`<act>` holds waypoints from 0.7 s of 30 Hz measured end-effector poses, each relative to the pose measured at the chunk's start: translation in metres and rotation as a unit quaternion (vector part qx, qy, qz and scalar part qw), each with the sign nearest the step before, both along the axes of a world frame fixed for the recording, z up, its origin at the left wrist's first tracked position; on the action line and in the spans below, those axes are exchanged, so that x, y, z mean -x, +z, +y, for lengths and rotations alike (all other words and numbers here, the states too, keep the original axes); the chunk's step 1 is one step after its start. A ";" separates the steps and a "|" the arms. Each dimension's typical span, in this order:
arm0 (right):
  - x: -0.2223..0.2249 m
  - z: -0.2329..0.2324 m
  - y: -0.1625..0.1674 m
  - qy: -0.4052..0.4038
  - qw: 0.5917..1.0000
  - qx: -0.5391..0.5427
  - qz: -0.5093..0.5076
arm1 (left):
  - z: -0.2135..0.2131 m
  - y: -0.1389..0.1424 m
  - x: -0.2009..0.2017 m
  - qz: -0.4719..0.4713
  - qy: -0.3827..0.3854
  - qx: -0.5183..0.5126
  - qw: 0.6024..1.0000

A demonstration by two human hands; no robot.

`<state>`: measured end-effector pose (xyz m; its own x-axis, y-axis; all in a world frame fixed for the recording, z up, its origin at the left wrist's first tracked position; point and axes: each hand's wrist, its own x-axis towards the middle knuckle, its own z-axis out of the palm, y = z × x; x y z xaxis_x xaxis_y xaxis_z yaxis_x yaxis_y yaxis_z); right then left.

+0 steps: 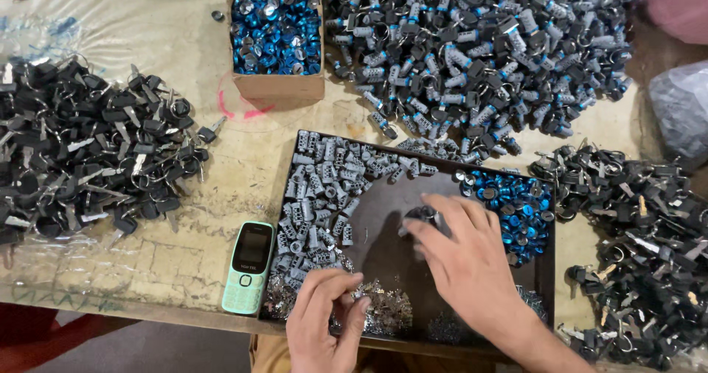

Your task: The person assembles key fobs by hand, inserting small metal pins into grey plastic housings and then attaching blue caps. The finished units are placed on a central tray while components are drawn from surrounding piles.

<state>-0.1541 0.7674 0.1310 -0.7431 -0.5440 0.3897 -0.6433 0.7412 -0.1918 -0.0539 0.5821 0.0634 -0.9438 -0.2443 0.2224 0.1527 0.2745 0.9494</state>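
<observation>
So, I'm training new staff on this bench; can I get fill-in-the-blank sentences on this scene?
1. The mint-green push-button phone lies ____ of the dark rectangular tray.
2. The brown cardboard box holds shiny ____ caps.
3. The left hand picks among small ____ metal bits.

Missing words: left; blue; silver

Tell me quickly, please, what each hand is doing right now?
Left hand: fingers pinched shut on small silvery metal pieces in the dark tray.
Right hand: closed on a small dark grey lock cylinder.
</observation>
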 end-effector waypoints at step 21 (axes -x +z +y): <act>-0.124 0.046 -0.071 0.100 0.892 0.399 -0.188 | 0.014 -0.015 -0.009 -0.169 -0.333 -0.247 0.894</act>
